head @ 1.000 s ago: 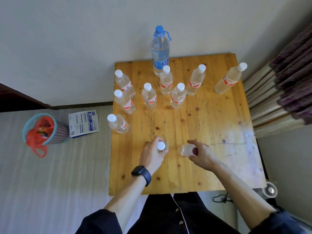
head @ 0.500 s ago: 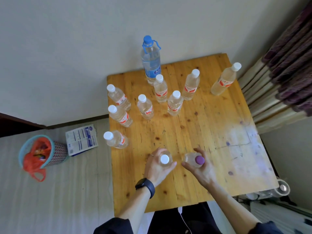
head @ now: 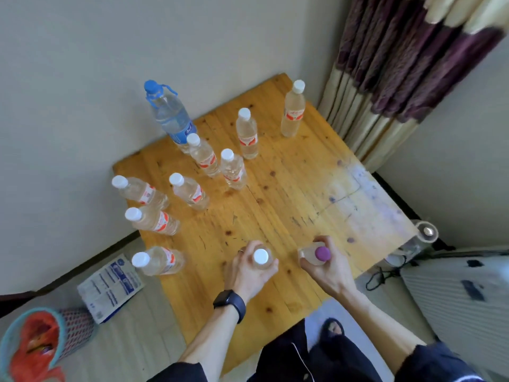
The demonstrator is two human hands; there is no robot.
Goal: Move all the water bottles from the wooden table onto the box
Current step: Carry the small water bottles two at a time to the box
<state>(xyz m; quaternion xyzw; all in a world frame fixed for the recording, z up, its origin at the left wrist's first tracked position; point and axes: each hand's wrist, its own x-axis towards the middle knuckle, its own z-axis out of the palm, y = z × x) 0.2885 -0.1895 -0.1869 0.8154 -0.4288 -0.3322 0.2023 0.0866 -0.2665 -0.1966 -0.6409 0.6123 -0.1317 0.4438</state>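
1. I am watching the left hand [head: 249, 274] curling its fingers round a white-capped bottle [head: 260, 257], gripping it below the cap over the near part of the wooden table [head: 289, 205].
2. The right hand [head: 327, 268] is gripping a purple-capped bottle [head: 321, 252] likewise, towards the table's near right edge; I cannot tell whether either bottle is touching the table.
3. A black watch [head: 230, 301] is sitting on the left wrist, over the table's near edge.
4. Eight small bottles [head: 247, 136] are standing across the table's far and left parts, and a tall blue-capped bottle [head: 172, 119] is standing at its far edge.
5. A basket [head: 33, 346] and a printed packet [head: 110, 285] are lying on the floor left of the table.
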